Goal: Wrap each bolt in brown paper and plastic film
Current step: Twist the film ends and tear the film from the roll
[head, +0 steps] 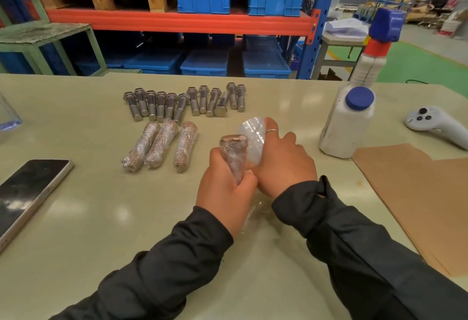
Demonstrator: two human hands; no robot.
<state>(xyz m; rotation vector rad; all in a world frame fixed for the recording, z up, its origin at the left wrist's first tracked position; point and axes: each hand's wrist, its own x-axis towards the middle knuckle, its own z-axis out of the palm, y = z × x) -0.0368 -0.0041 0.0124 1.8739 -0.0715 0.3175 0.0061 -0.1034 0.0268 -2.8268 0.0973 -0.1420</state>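
Observation:
My left hand (224, 188) grips the lower end of a bolt wrapped in brown paper and film (234, 153), held upright above the table. My right hand (282, 160) holds a roll of clear plastic film (253, 137) against the bolt's right side, one finger through the roll. Three wrapped bolts (162, 144) lie side by side to the left. Behind them a row of several bare steel bolts (184, 101) lies on the table. Sheets of brown paper (415, 193) lie at the right.
A phone (27, 193) lies at the left edge of the green table (101, 218). A white bottle with a blue cap (347, 124) stands right of my hands, a taller bottle (374, 53) behind it, a white controller (435, 124) at far right. Shelving with blue crates stands behind.

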